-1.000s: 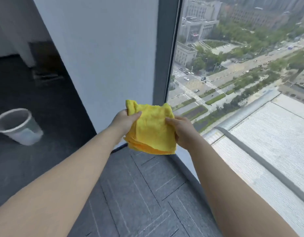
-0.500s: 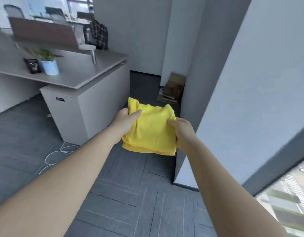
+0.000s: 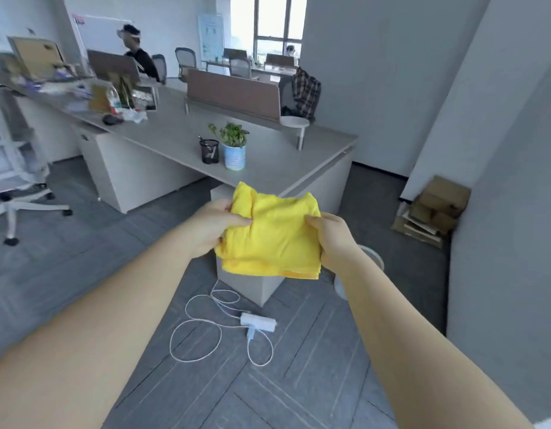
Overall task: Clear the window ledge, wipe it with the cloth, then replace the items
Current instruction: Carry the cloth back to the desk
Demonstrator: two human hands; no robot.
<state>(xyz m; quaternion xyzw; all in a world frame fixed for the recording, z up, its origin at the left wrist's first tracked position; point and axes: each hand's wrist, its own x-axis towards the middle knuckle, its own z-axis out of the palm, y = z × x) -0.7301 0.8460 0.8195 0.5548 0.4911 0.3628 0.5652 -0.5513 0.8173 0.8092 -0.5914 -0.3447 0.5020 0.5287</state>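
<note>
A folded yellow cloth (image 3: 272, 236) is held out in front of me at chest height, over the floor near the desk corner. My left hand (image 3: 214, 226) pinches its left edge, thumb on top. My right hand (image 3: 333, 239) grips its right edge. On the grey desk (image 3: 283, 168) behind the cloth stand a small potted plant in a pale blue pot (image 3: 234, 148) and a black mesh pen holder (image 3: 209, 151). The window ledge is out of view.
A white power strip with looped cable (image 3: 257, 323) lies on the grey floor below my hands. A pale bin (image 3: 373, 258) sits partly hidden behind my right arm. Stacked cardboard (image 3: 432, 212) leans by the wall at right. An office chair (image 3: 11, 184) stands left; a person (image 3: 138, 54) sits far back.
The view has swung left, away from the window and wall toward the office desks. Both hands keep the same hold on the cloth throughout.
</note>
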